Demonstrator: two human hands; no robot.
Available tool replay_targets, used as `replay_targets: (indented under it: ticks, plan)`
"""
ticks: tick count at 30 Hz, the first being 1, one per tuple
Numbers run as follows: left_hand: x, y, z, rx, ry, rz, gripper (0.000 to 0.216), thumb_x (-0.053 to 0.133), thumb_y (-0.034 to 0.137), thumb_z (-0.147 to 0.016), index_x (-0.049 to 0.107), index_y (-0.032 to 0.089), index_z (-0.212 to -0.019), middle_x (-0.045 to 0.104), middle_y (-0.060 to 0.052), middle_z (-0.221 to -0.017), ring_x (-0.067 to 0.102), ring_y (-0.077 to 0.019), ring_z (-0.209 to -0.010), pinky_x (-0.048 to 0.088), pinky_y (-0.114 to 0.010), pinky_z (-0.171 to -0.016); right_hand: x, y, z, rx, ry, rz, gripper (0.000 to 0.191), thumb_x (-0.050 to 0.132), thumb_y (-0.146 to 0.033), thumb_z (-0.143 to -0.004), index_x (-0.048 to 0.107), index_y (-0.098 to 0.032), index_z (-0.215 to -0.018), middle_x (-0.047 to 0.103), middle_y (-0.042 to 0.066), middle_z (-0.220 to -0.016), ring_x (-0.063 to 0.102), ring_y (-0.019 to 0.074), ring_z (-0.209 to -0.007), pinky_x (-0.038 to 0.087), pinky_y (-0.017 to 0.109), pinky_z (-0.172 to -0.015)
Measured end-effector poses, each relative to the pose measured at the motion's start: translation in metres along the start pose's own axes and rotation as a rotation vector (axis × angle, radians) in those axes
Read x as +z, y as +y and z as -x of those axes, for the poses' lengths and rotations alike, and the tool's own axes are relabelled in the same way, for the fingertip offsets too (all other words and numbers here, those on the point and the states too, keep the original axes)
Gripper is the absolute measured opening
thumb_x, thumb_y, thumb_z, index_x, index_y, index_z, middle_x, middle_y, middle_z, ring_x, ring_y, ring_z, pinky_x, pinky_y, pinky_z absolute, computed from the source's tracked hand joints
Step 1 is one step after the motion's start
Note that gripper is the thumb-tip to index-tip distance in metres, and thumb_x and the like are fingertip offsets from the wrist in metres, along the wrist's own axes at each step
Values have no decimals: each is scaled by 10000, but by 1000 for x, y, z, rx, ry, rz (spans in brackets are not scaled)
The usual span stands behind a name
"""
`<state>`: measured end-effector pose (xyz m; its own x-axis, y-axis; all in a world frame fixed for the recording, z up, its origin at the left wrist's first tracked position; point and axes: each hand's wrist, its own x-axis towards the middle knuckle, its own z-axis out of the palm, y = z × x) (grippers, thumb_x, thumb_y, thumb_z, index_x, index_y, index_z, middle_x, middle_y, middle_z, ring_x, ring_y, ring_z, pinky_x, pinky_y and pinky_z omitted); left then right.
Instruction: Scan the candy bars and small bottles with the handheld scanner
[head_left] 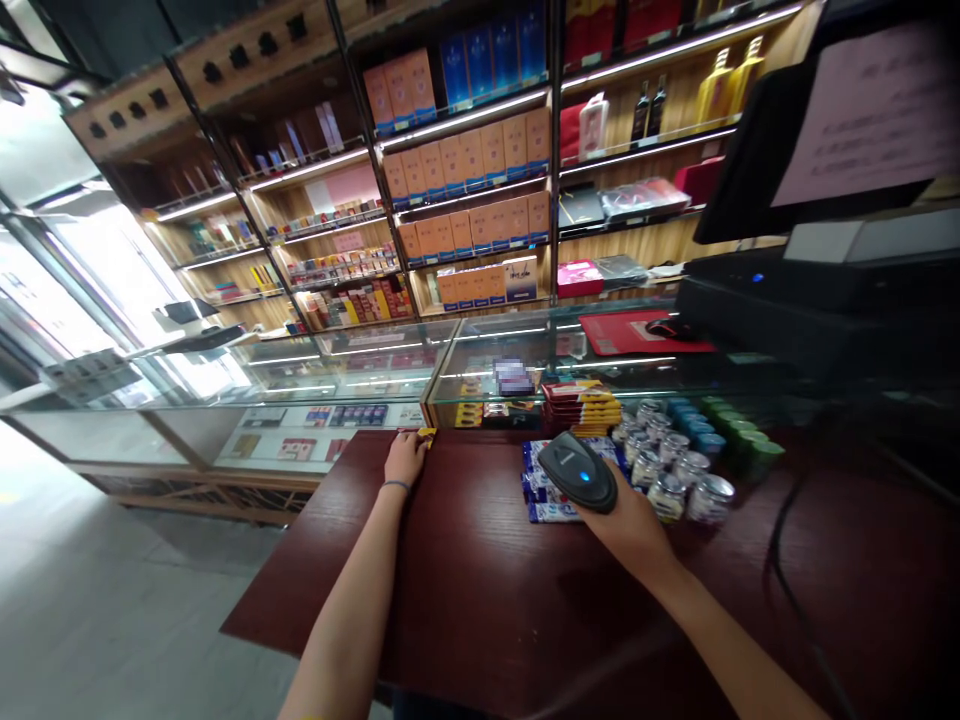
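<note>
My right hand (628,528) is closed around a dark grey barcode scanner (577,470) with a blue light, held over blue-wrapped packets (541,492) on the dark red wooden counter (480,590). My left hand (405,458) reaches to the counter's far edge, fingers curled on a small yellow and red pack (427,436). A thin band sits on that wrist.
A red and yellow stack of packs (581,405), several small jars (675,465) and green and blue tins (720,425) crowd the counter's far right. A black monitor (825,130) and till stand at right, a cable (787,560) trailing. Glass display cases (337,390) and stocked shelves lie beyond.
</note>
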<state>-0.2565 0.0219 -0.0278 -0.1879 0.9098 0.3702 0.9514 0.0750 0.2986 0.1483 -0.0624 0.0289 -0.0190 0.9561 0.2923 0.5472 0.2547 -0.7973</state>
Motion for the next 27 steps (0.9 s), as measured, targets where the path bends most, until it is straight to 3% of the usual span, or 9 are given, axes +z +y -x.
replay_targets:
  ticks: [5,9,12,21,24,27]
  plan:
    - [-3,4,7,24,47,-31,226,501,301,-929,667,183,-1028,646,-123,-1087,589,-240,-1080,449,-357,-982,-3,0,-2,6,15,-43,401,643,-420,-709,552,-277,-1073,727,25,-828,699,283,-926,514,346,-743]
    - [-8,33,13,125,177,-11,272,481,284,-938,639,225,-1151,629,-120,-1158,563,-258,-1129,421,-390,-1033,-13,-6,-4,35,157,-83,454,646,-418,-702,530,-272,-1116,728,36,-902,692,274,-921,518,354,-741]
    - [-12,79,15,264,178,105,313,454,277,-954,606,249,-1226,621,-105,-1177,559,-248,-1148,423,-382,-1042,-22,-7,-9,22,281,-130,459,646,-433,-713,523,-258,-1119,723,53,-971,684,253,-934,524,350,-767]
    - [-14,269,-9,679,82,396,405,413,180,-951,547,266,-1323,519,-93,-1408,423,-246,-1352,321,-447,-1152,-56,2,-24,98,518,-213,489,649,-515,-742,540,-220,-1116,711,63,-851,678,239,-769,522,327,-641]
    - [-3,308,-22,686,85,459,376,509,201,-910,579,250,-1276,524,-110,-1406,403,-286,-1371,275,-484,-1168,-63,2,-24,88,552,-215,484,637,-519,-756,546,-223,-1127,700,63,-808,676,249,-755,520,338,-624]
    - [6,327,-27,615,41,374,368,583,224,-875,590,220,-1243,579,-140,-1322,427,-318,-1340,263,-515,-1154,-66,1,-24,98,568,-209,473,632,-520,-756,549,-231,-1120,695,60,-801,678,254,-757,518,341,-621]
